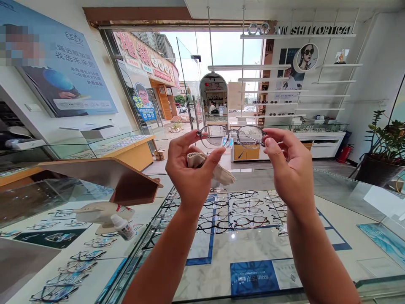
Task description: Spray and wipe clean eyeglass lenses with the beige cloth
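Raised in front of me is a pair of eyeglasses (233, 132) with thin round frames and clear lenses. My left hand (193, 173) pinches its left end between the fingers, and a beige cleaning cloth (224, 174) is tucked in the same palm, hanging out below. At the other end, my right hand (292, 162) grips the frame by thumb and fingers near the hinge. One temple arm slants down behind the right lens. Below both hands, several eyeglass frames (251, 221) lie in rows in the glass display counter (262, 245).
A white bottle (122, 227) and a beige cloth item (98, 211) rest on the counter at left. A brown panel (126, 177) juts in behind them. Near the front edge lies a blue-and-white card (253, 278). A potted plant (384, 147) and fire extinguisher (344, 153) stand far right.
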Available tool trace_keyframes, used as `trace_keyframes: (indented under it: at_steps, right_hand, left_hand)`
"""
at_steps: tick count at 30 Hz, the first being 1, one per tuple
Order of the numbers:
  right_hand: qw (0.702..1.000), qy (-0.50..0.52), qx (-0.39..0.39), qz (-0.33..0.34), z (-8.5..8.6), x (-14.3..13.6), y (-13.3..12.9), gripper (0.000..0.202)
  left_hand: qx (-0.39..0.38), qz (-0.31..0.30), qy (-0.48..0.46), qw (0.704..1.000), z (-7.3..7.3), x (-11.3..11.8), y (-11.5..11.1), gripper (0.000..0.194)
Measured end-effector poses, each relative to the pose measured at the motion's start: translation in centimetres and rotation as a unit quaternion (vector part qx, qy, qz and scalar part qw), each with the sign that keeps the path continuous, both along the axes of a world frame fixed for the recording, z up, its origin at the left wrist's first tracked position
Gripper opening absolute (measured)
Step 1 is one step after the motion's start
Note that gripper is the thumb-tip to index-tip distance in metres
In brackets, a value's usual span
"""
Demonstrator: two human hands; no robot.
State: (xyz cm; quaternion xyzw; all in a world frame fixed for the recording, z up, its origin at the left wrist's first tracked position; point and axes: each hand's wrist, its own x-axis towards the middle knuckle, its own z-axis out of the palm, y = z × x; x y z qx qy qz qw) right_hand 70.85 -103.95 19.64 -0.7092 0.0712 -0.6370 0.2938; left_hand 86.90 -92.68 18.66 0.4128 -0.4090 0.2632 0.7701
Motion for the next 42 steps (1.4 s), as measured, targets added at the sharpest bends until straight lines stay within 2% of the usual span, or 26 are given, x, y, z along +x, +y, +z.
trace_keyframes:
  at_steps: [5, 9, 12, 21, 24, 31, 42]
  right_hand:
    - [1.0, -0.008, 0.0, 0.005, 0.0, 0.0, 0.1, 0.023]
    - [0.999, -0.025, -0.019, -0.032, 0.3, -0.3, 0.6, 0.018]
    - [0.997, -0.04, -0.032, -0.053, 0.4, -0.5, 1.0, 0.016]
    - [0.997, -0.064, -0.011, -0.04, 0.4, -0.3, 0.9, 0.014]
    - [0.997, -0.069, -0.004, -0.032, 0.4, -0.2, 0.7, 0.015]
    - [0.998, -0.058, 0.009, -0.001, 0.3, -0.1, 0.2, 0.019]
    - [0.989, -0.072, 0.06, 0.118, 0.2, 0.1, -0.6, 0.019]
  left_hand:
    - [0.015, -0.043, 0.02, 0.999, -0.2, 0.9, 0.0, 0.055]
    - [0.037, -0.1, 0.005, 0.994, -0.5, 2.5, -0.5, 0.057]
    - [0.041, -0.114, -0.012, 0.992, -0.7, 3.4, -1.0, 0.057]
    - [-0.004, -0.024, -0.089, 0.996, -0.7, 3.2, -1.5, 0.058]
    - [-0.024, -0.016, -0.102, 0.994, -0.6, 2.8, -1.2, 0.059]
    - [-0.001, -0.011, -0.061, 0.998, -0.6, 2.2, -0.5, 0.057]
    - [0.017, 0.022, -0.051, 0.998, -0.2, 1.4, -0.2, 0.053]
